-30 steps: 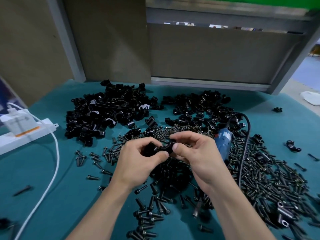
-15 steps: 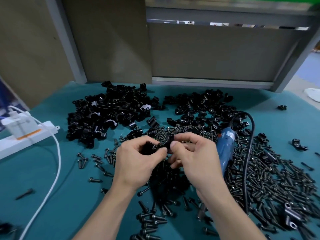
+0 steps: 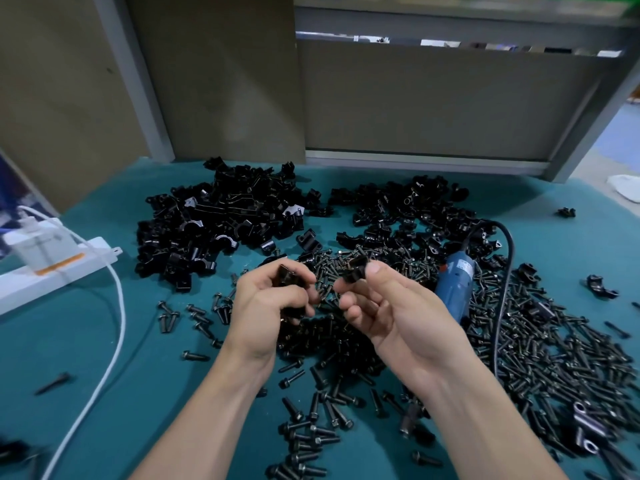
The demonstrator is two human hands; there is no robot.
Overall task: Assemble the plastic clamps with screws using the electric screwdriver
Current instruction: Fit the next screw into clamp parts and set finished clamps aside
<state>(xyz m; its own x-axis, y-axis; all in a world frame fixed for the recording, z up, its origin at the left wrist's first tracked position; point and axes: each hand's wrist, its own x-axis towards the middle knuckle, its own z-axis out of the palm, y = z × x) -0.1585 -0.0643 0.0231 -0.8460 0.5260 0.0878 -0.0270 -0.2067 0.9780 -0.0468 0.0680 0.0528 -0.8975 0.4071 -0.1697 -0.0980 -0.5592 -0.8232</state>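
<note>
Left hand (image 3: 272, 306) is raised above the table (image 3: 104, 358), with the fingers curled round a black clamp piece (image 3: 287, 276). Only the upper end of that piece shows above the fingers. Right hand (image 3: 398, 317) is held level with it, palm turned toward the camera. Its thumb and forefinger pinch a second clamp piece (image 3: 354, 271), and the remaining fingers curl loosely below. The hands are close but do not touch. The two pieces are apart, with a narrow gap between them.

The electric screwdriver (image 3: 453, 285), blue-bodied, lies on the table just to the right of the right hand. Neither hand touches it. Its near end is hidden behind the right hand. A black cord (image 3: 504, 296) loops from its far end round to the right and runs back toward the near edge.

Black screws (image 3: 540, 344) lie thickly under the hands and to their right, with a thinner scatter to the left. One large heap of clamp parts (image 3: 221, 230) sits at the back left. A second heap (image 3: 408, 216) sits at the back, right of centre, touching the far end of the screwdriver. A stray clamp part (image 3: 601, 288) lies by itself further right.

A white power strip (image 3: 69, 271) rests at the left edge with an adapter plugged in. A white cable (image 3: 116, 323) curves from it toward the near edge.
</note>
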